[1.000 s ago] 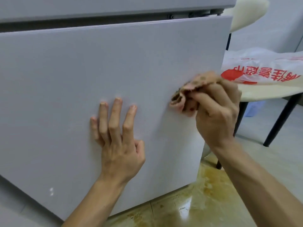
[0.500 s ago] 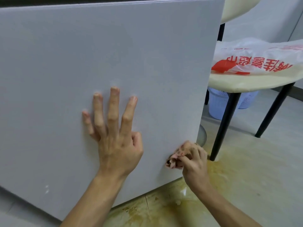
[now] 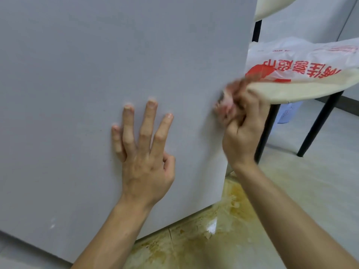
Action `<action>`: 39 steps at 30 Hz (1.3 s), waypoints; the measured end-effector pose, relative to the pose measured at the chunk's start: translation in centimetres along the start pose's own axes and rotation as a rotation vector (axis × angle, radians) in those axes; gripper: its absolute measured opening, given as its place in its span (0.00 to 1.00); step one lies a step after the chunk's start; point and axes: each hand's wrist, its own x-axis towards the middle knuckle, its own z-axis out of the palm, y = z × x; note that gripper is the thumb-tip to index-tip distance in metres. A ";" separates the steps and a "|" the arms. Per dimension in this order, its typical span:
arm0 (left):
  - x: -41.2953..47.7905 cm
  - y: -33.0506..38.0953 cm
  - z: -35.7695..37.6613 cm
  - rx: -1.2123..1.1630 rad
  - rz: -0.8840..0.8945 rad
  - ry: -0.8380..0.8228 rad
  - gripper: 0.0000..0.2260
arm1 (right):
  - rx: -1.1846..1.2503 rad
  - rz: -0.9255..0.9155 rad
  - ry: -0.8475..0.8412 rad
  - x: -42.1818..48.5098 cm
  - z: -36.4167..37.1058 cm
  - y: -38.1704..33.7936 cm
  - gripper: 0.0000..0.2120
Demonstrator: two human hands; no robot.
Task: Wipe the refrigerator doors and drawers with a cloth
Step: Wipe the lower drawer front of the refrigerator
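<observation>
The left hand (image 3: 143, 152) lies flat on the grey refrigerator door (image 3: 87, 65), fingers straight and spread, holding nothing. Just to its right, the right hand (image 3: 242, 134) clenches a crumpled, blurred pinkish cloth (image 3: 226, 102) against the door near its right edge. Yellow stains (image 3: 229, 226) mark the floor below. Behind, a cream chair (image 3: 295, 90) carries a red-printed plastic bag (image 3: 291, 61), with a pale basket (image 3: 289, 111) under it.
</observation>
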 end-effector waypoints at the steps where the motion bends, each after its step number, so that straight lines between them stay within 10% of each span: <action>1: 0.0 0.0 0.1 0.007 -0.001 0.005 0.39 | 0.033 0.102 -0.051 -2.9 -0.4 1.0 0.13; 10: -0.2 0.0 0.1 -0.005 0.004 0.002 0.37 | -0.328 0.454 -0.552 -17.9 -6.3 7.0 0.23; 19: -1.5 -0.6 -2.7 -0.401 -0.004 -0.084 0.20 | 0.237 0.205 -0.485 -7.6 -2.2 -5.2 0.22; 30: -1.8 -2.2 -9.6 -1.276 -0.793 -0.331 0.08 | 0.250 0.126 -0.879 -5.1 -2.6 -11.3 0.47; 39: 0.7 -5.8 -11.9 -1.281 -0.590 -0.546 0.09 | 0.555 0.658 -1.245 -3.4 -2.2 -13.0 0.49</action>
